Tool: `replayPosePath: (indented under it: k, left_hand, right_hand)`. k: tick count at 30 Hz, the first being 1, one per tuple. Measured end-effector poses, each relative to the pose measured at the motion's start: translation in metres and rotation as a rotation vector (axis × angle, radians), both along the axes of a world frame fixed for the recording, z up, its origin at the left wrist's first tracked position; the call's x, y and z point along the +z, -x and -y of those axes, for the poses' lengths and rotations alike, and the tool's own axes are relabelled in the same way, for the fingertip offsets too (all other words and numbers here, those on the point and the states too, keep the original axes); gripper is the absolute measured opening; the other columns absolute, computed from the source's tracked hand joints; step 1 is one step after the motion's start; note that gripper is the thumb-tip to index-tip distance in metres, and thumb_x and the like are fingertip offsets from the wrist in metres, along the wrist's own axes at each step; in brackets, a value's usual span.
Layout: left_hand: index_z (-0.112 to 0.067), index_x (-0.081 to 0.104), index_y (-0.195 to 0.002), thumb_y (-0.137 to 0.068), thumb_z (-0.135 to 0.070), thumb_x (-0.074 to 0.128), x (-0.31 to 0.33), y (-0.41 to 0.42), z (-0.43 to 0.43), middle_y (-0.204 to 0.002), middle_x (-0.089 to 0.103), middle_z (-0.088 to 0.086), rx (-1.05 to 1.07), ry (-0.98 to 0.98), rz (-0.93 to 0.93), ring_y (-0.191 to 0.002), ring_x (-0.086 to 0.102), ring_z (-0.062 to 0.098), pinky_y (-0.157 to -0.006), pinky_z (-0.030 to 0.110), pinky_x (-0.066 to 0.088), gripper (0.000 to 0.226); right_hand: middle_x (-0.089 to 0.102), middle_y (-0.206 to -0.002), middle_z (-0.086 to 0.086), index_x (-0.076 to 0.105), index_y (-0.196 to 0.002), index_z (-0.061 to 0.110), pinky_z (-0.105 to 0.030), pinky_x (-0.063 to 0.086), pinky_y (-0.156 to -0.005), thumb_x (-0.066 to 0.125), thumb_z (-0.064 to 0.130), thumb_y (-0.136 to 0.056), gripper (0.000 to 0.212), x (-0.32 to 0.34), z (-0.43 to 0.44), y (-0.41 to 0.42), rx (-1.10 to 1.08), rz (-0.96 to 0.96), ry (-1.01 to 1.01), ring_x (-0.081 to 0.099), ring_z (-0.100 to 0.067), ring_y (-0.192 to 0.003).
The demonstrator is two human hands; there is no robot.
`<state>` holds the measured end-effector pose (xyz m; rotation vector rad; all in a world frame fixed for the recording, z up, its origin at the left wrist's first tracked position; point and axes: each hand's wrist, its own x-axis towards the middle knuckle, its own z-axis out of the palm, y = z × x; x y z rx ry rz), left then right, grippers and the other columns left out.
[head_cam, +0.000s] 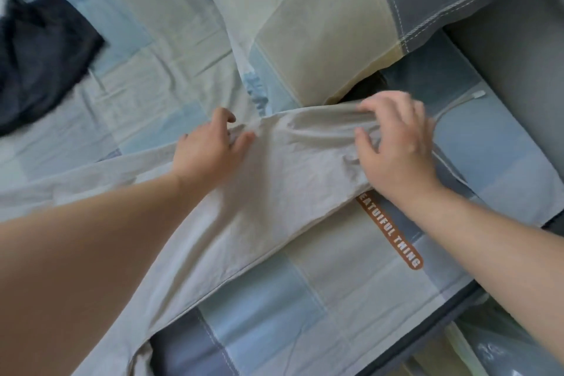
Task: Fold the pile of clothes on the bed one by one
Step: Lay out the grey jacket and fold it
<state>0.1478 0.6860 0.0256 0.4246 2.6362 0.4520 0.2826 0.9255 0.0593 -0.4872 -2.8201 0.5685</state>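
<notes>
Fingers of the right hand (396, 143) pinch a bunched fold at the far edge of the grey garment (274, 192); the thumb presses the cloth from the near side. The left hand (210, 149) lies partly open on the same edge, thumb and fingertips nipping a small ridge. Garment lies spread across the patchwork bed sheet (335, 299), running from near left toward the pillow (305, 24). Judged thin, soft, light and creasing readily; best held at hems and corners, then smoothed flat. A dark garment (39, 61) waits far left. A white cable (457, 101) lies just right of the hands.
</notes>
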Motion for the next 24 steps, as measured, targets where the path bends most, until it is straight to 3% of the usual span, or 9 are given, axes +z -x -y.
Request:
replayPosePath:
  k: [2, 5, 8, 11, 13, 16, 20, 24]
  left_hand:
    - [-0.025, 0.045, -0.123, -0.093, -0.066, 0.049, 0.004, 0.006, 0.029, -0.107, 0.065, 0.000, -0.017, 0.044, 0.096, -0.101, 0.061, 0.030, -0.090, 0.042, 0.044, 0.050]
    - [-0.030, 0.053, -0.113, -0.085, -0.066, 0.063, 0.010, 0.019, 0.070, -0.104, 0.061, -0.007, 0.001, 0.103, 0.241, -0.095, 0.059, 0.025, -0.089, 0.040, 0.047, 0.047]
    - [-0.033, 0.056, -0.102, -0.088, -0.050, 0.066, 0.011, 0.027, 0.102, -0.102, 0.063, -0.002, -0.005, 0.233, 0.239, -0.093, 0.054, 0.024, -0.084, 0.034, 0.042, 0.024]
    - [-0.027, 0.063, -0.103, -0.094, -0.040, 0.059, 0.009, 0.030, 0.129, -0.099, 0.063, -0.001, -0.072, 0.344, 0.162, -0.091, 0.050, 0.024, -0.081, 0.032, 0.034, 0.016]
    - [-0.028, 0.064, -0.107, -0.096, -0.038, 0.056, 0.010, 0.030, 0.144, -0.099, 0.060, -0.002, -0.086, 0.359, 0.152, -0.093, 0.048, 0.024, -0.085, 0.034, 0.034, 0.017]
    - [-0.031, 0.063, -0.111, -0.096, -0.040, 0.055, 0.008, 0.029, 0.164, -0.103, 0.058, -0.002, -0.054, 0.356, 0.116, -0.108, 0.054, 0.028, -0.094, 0.039, 0.036, 0.019]
    - [-0.033, 0.063, -0.105, -0.099, -0.042, 0.051, 0.002, 0.030, 0.192, -0.110, 0.062, -0.003, -0.048, 0.396, 0.091, -0.110, 0.051, 0.027, -0.095, 0.041, 0.033, 0.016]
    - [-0.027, 0.055, -0.097, -0.101, -0.033, 0.046, -0.004, 0.029, 0.209, -0.096, 0.064, 0.000, 0.057, 0.278, 0.052, -0.088, 0.053, 0.027, -0.085, 0.038, 0.037, 0.011]
  right_hand:
    - [0.061, -0.118, -0.002, 0.065, -0.117, 0.018, -0.044, 0.044, -0.086, 0.057, 0.016, -0.086, 0.033, -0.005, 0.033, 0.003, 0.296, 0.059, 0.070, 0.054, -0.030, -0.106]
    - [0.060, -0.130, 0.001, 0.067, -0.123, 0.022, -0.043, 0.042, -0.094, 0.057, 0.019, -0.085, 0.039, -0.014, 0.086, 0.025, 0.502, 0.193, 0.086, 0.052, -0.026, -0.118]
    - [0.034, -0.159, 0.002, 0.048, -0.145, 0.027, -0.040, 0.028, -0.115, 0.055, 0.030, -0.097, 0.049, -0.031, 0.106, 0.045, 0.467, 0.521, 0.085, 0.030, -0.023, -0.145]
    - [0.019, -0.166, 0.001, 0.029, -0.155, 0.020, -0.039, 0.024, -0.120, 0.050, 0.037, -0.099, 0.063, -0.039, 0.098, 0.052, 0.279, 0.769, 0.074, 0.023, -0.021, -0.150]
    - [0.030, -0.160, -0.001, 0.036, -0.152, 0.019, -0.039, 0.025, -0.118, 0.052, 0.034, -0.097, 0.058, -0.033, 0.105, 0.052, 0.217, 0.690, 0.044, 0.030, -0.025, -0.145]
    - [0.046, -0.145, 0.001, 0.050, -0.141, 0.025, -0.038, 0.026, -0.109, 0.057, 0.027, -0.092, 0.049, -0.026, 0.138, 0.063, 0.324, 0.383, -0.018, 0.038, -0.024, -0.135]
    - [0.048, -0.145, 0.003, 0.046, -0.141, 0.033, -0.040, 0.021, -0.111, 0.058, 0.041, -0.093, 0.050, -0.038, 0.172, 0.094, 0.459, 0.569, -0.153, 0.038, -0.023, -0.137]
    - [0.064, -0.120, -0.001, 0.061, -0.103, 0.031, -0.040, 0.028, -0.099, 0.060, 0.039, -0.094, 0.013, -0.045, 0.179, 0.110, 0.397, 0.586, -0.245, 0.053, -0.026, -0.120]
